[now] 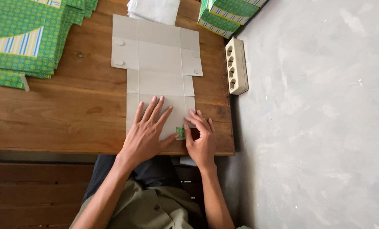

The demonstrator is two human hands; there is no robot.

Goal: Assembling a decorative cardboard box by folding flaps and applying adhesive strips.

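Head view: the one camera, looking straight down at a wooden table [70, 110] set against a grey wall [316, 127].
Blank: a flat cardboard box blank [157, 63] lies grey side up near the table's right end, its near edge just short of the table's front edge, under both hands.
Left hand: the left hand [149, 131] lies palm down on the near panel, fingers spread and straight, thumb out to the right; it grips nothing and only presses the card flat.
Right hand: the right hand [201, 138] is at the near right corner of the blank, fingers bent and close together, tips on the card edge; whether it pinches the flap or only pushes on it I cannot tell.
Flap: a small corner flap [180, 132] shows its green printed face between the two thumbs, so it looks turned up or partly folded over.
Done: judging by how things lie, only this one corner has been started; score lines show, but the panels farther from the person lie flat.
Left: all other flaps and walls appear unfolded, and no box shape stands yet.
Around: a stack of green printed blanks [24, 38] at the far left, more green boxes [225, 15] at the far right, white sheets [153, 10] beyond the blank, a cream power strip [236, 65] at the table's right edge.
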